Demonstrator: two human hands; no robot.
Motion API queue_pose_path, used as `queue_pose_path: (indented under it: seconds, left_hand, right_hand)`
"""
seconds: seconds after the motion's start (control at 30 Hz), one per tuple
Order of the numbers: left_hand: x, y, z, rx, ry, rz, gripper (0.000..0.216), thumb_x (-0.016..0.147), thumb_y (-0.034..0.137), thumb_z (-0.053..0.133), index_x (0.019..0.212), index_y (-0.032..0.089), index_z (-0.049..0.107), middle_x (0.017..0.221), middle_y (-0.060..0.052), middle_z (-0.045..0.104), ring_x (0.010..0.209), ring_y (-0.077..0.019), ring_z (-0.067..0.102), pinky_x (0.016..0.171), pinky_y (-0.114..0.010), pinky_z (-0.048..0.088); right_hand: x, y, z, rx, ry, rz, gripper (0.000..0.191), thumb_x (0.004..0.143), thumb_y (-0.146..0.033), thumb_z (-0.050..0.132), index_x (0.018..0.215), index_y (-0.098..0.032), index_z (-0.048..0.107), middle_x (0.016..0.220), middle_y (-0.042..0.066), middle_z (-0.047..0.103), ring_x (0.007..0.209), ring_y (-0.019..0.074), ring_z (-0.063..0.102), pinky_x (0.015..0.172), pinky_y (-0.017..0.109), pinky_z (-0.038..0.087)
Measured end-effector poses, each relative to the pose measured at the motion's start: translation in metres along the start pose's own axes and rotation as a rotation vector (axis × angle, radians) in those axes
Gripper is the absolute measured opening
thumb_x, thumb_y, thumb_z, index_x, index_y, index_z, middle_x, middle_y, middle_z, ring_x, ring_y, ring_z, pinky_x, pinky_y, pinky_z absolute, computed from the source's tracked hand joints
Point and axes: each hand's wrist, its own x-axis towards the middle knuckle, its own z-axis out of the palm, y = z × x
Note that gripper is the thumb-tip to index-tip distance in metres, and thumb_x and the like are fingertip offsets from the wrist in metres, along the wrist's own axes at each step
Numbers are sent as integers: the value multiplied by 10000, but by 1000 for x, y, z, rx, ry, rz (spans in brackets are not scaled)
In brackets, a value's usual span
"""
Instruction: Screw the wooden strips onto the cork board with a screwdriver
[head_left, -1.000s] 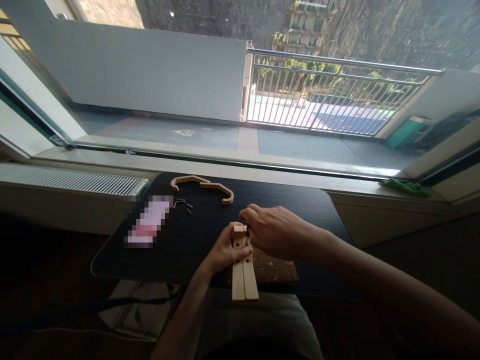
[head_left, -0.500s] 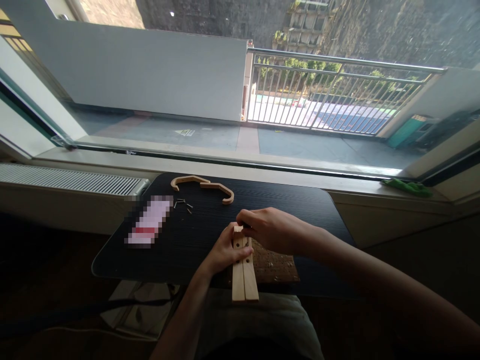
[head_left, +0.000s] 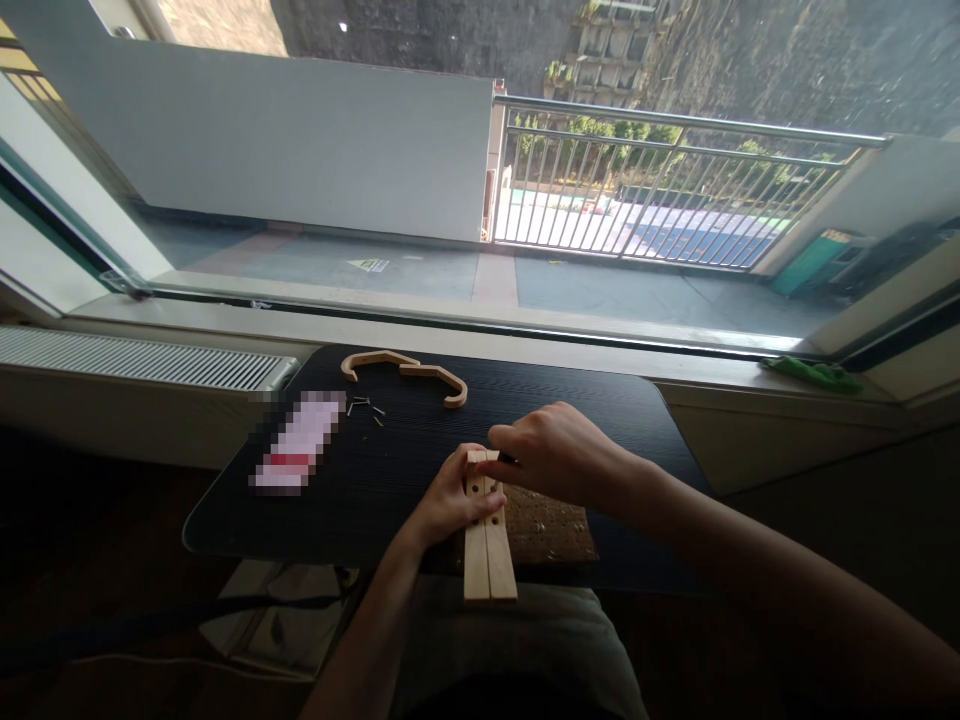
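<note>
Two pale wooden strips (head_left: 487,562) with dark round holes lie side by side, their near ends jutting past the table's front edge. My left hand (head_left: 444,506) is wrapped round their upper part from the left, thumb across the front. Closed over their far end is my right hand (head_left: 553,455), index finger reaching across the wood. A small dark object (head_left: 508,458) shows at its fingers; its kind is mostly hidden. Under the strips and to their right is a worn brown board (head_left: 551,528).
Two curved wooden hooks (head_left: 442,374) lie at the back of the black table (head_left: 600,420). Several screws (head_left: 364,403) are scattered to the left, beside a blurred pink packet (head_left: 304,440). A radiator (head_left: 150,360) and a window ledge (head_left: 540,356) border the table.
My right hand has shifted slightly to the right and its fingers have turned, uncovering more of the strips' far end. My left hand and the strips stay put.
</note>
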Motion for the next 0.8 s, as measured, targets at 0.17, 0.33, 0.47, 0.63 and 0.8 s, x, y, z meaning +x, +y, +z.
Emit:
queue_pose_path:
  seconds: [0.17, 0.33, 0.47, 0.63, 0.8]
  left_hand:
    - [0, -1, 0, -4, 13, -35, 483, 623, 315, 810, 1011, 215, 540, 931, 0, 583, 896, -205, 570, 813, -319, 455]
    - [0, -1, -1, -35, -8, -32, 492, 634, 304, 808, 1029, 206, 530, 902, 8, 579, 857, -190, 567, 780, -303, 461]
    - [0, -3, 0, -23, -9, -16, 484, 663, 262, 796, 1066, 198, 535, 952, -13, 609, 917, -210, 594, 817, -323, 483]
    - [1, -6, 1, -35, -7, -28, 479, 667, 318, 805, 1045, 204, 533, 919, 0, 591, 868, -193, 586, 778, -304, 476]
    - [1, -4, 1, -21, -1, -24, 471, 651, 353, 815, 999, 210, 531, 906, 5, 571, 852, -187, 567, 771, -296, 463]
  right_hand:
    - [-2, -7, -1, -62, 37, 44, 369, 1018, -447, 418, 872, -159, 597, 675, 44, 661, 545, 156, 582, 511, 287, 172]
    - [-9, -6, 1, 39, 50, 8, 224, 988, -312, 442, 1013, -156, 600, 892, 62, 674, 605, 146, 583, 504, 286, 207]
    - [-11, 2, 5, 186, 51, -89, 202, 980, -241, 469, 1119, -170, 597, 986, 57, 664, 674, 139, 594, 535, 279, 273]
    - [-10, 11, 8, 280, 67, -105, 149, 993, -239, 482, 1042, -166, 601, 930, 46, 675, 681, 131, 572, 577, 276, 301]
    - [-9, 12, 4, 255, 39, -111, 163, 989, -246, 496, 913, -174, 621, 821, 22, 668, 658, 119, 547, 579, 268, 274]
